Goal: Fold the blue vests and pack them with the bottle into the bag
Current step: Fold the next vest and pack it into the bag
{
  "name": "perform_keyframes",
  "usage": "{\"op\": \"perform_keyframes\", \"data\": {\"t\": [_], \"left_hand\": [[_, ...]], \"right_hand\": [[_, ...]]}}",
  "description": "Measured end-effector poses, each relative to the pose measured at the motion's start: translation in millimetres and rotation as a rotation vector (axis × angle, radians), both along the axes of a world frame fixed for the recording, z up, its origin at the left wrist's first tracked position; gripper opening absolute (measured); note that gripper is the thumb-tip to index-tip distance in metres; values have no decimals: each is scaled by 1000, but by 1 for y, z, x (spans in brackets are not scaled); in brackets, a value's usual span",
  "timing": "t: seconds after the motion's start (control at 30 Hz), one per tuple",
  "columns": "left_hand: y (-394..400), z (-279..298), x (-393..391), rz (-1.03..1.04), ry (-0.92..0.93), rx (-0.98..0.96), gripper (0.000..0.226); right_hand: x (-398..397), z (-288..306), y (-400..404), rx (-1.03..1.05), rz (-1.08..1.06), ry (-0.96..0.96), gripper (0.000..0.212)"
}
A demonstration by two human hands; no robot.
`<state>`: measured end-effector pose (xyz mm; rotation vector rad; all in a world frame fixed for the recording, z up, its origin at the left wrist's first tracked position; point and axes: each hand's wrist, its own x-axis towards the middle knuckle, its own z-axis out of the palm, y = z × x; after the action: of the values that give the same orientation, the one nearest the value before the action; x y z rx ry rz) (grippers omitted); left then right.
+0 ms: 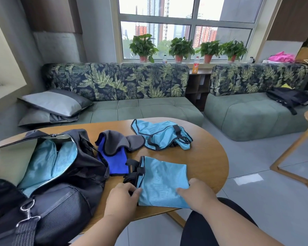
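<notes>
1. My left hand (122,192) pinches the near-left corner of the folded vest (163,181), where the black straps (132,172) bunch; my right hand (194,191) presses flat on its near-right edge, fingers fairly straight, gripping nothing. If I lift by that one corner, I judge the fold falls open.
2. The vest lies at the near edge of the bench (208,157). Sliding it toward me could drop it to the floor.
3. The straps stick out leftward; they may snag on the bag's zipper as I carry it over.
4. The bag (64,174) stands open at the left, already showing light blue cloth inside. Its mouth sags, so stuffing may crumple the vest.
5. A second vest (160,134) lies unfolded farther back; the dark blue and grey piece (114,151) sits between it and the bag, and a reach could drag it.
6. I see no bottle on the bench, so packing it may get missed.
</notes>
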<state>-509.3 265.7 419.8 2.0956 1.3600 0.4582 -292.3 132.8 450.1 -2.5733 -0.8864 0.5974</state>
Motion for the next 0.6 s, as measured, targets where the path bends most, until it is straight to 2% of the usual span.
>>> {"op": "perform_keyframes", "data": {"t": [0.17,0.27,0.43,0.53,0.6], "left_hand": [[4,5,-8,62,-139,-103,23],[9,11,-15,98,-161,-124,20],[1,18,-6,84,-262,-184,13],[-5,4,0,-26,-205,-171,55],[-7,-2,2,-77,-120,-102,62]], "right_hand": [[5,-3,0,-25,26,4,19],[7,-3,1,65,-13,68,21],[2,1,3,276,-114,317,31],[1,5,2,315,-123,398,25],[2,7,2,329,-120,452,17]]}}
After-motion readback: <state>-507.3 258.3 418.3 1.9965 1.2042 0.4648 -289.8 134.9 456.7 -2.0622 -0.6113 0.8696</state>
